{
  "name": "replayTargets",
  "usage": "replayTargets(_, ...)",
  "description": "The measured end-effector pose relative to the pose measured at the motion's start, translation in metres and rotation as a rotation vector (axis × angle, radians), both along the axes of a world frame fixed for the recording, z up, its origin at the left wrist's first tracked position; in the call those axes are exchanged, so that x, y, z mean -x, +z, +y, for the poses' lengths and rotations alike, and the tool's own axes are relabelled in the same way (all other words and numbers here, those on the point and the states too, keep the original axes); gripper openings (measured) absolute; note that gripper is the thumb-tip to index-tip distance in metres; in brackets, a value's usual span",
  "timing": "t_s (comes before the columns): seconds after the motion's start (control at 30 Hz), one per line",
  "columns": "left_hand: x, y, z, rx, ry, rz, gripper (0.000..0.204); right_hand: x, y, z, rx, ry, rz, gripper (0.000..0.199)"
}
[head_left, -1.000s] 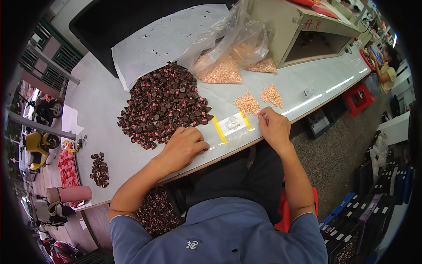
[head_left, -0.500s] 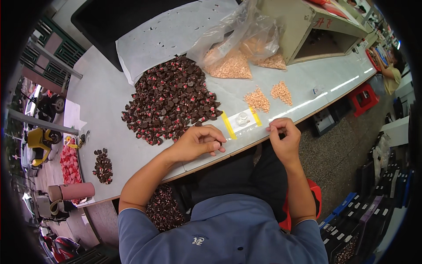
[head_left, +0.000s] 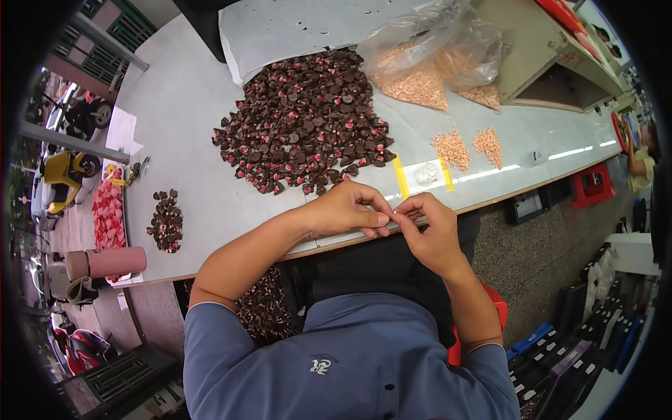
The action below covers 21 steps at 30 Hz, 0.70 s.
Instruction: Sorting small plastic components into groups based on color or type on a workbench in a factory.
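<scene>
My left hand (head_left: 350, 211) and my right hand (head_left: 430, 231) meet at their fingertips over the table's near edge. Both are closed in a pinch. A tiny pale bit shows where the fingertips meet, too small to name. Just beyond the hands, a small white round blob or dish (head_left: 426, 174) sits on a white patch between two strips of yellow tape (head_left: 401, 176). Past my left hand spreads a large heap of small dark brown pieces (head_left: 308, 119), many with red-and-white spots. Two little piles of tiny beige pieces (head_left: 452, 150) lie beyond the tape.
Clear plastic bags of beige pieces (head_left: 413, 82) stand at the back, beside a greenish box with an opening (head_left: 553, 84). On the left are a small pile of dark pieces (head_left: 166, 218), a pink bottle (head_left: 115, 261) and a bag of pink pieces (head_left: 109, 213). A red stool (head_left: 593, 183) stands right.
My hands, apart before, have come together at the fingertips, the right moving left and the left moving right. The whole view has shifted, with the table now higher and further right.
</scene>
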<state>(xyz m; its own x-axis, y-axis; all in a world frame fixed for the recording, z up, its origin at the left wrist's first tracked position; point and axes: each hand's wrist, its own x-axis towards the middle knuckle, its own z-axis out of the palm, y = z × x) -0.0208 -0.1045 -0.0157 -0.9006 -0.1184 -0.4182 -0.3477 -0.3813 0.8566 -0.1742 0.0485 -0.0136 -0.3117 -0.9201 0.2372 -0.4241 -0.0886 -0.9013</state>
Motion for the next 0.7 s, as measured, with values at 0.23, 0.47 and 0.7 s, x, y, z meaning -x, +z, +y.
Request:
replayTargets(0.23, 0.000, -0.007, 0.003, -0.060, 0.085, 0.009, 0.023, -0.019, 0.003, 0.000, 0.143, -0.064, 0.468, 0.016)
replayTargets(0.47, -0.001, -0.009, 0.004, -0.084, 0.098, 0.054, 0.016, 0.001, 0.015, 0.005, 0.051, -0.040, 0.111, 0.017)
replayTargets(0.7, -0.002, -0.010, 0.002, -0.052, 0.018, 0.024, 0.016, 0.011, 0.017, -0.002, 0.053, 0.189, 0.367, 0.014)
